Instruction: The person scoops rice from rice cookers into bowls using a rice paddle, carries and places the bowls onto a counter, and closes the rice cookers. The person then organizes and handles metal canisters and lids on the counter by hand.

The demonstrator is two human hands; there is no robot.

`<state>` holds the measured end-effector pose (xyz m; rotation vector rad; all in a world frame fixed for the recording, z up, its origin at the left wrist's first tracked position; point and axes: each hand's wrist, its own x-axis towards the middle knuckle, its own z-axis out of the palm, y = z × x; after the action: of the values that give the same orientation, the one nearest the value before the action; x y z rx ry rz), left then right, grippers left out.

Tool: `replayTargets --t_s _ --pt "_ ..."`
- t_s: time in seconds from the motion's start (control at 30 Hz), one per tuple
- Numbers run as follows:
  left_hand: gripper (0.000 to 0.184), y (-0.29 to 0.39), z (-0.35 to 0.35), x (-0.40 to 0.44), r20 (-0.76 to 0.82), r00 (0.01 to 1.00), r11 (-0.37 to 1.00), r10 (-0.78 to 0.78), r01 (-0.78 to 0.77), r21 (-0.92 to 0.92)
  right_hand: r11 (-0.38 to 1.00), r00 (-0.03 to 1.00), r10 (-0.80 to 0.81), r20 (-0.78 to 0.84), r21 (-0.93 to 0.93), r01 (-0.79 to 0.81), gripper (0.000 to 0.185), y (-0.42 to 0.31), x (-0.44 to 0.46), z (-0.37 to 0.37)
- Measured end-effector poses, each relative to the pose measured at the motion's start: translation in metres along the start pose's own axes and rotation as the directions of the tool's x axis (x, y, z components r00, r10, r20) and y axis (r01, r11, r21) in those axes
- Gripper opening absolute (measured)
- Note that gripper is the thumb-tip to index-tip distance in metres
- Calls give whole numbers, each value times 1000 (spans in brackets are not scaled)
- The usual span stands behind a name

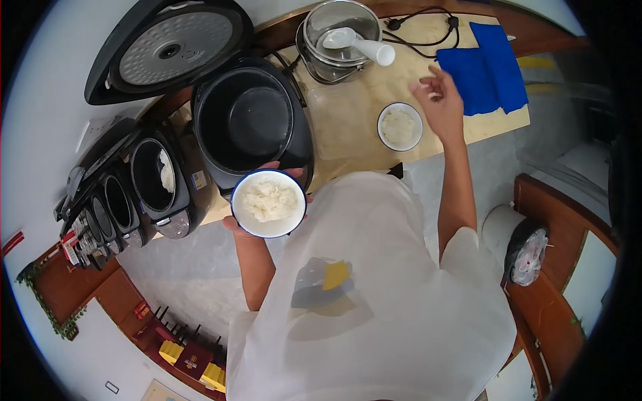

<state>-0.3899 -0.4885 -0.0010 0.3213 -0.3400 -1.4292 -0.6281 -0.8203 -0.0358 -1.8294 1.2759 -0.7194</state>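
Note:
My left hand (pixel 234 227) is wrapped round a white bowl with a blue rim (pixel 245 226), which holds cooked white rice (pixel 269 200). Most of that hand is hidden under the bowl. Just beyond it stands a black rice cooker (pixel 251 117) with its lid raised and its inner pot bare. My right hand (pixel 438 103) hovers over the table's right part, fingers apart and loosely bent, holding nothing I can see. Close to its left sits a second blue-rimmed bowl (pixel 400 126) with rice. A white rice paddle (pixel 359 47) lies across a metal pot (pixel 328 70) at the back.
Blue cloths (pixel 481 73) lie at the table's right end, beside a black power cord (pixel 428 43). More open rice cookers (pixel 152 177) line the left side, the nearest with some rice inside. A lined bin (pixel 501 234) stands on the floor at right.

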Motion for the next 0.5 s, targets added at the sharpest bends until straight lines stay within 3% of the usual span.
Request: replayTargets --t_s 0.03,0.17,0.23,0.4,0.5 --pt "135 1 0 -1 -8 1000 1000 -8 8 12 994 988 104 116 -54 -99 89 5 -12 -9" --pt "137 1 -2 1 33 999 999 -30 31 -22 980 967 140 211 -171 -104 103 26 -63 -19" --pt "137 1 -1 1 9 999 999 -53 53 -6 961 956 63 285 -277 20 115 29 -80 -13" --pt "138 2 -5 -3 -55 996 994 -67 71 78 952 962 -5 274 -292 89 120 31 -93 9" --pt "141 3 4 -4 -115 990 995 -83 89 48 905 958 -111 266 -371 207 120 42 -89 19"
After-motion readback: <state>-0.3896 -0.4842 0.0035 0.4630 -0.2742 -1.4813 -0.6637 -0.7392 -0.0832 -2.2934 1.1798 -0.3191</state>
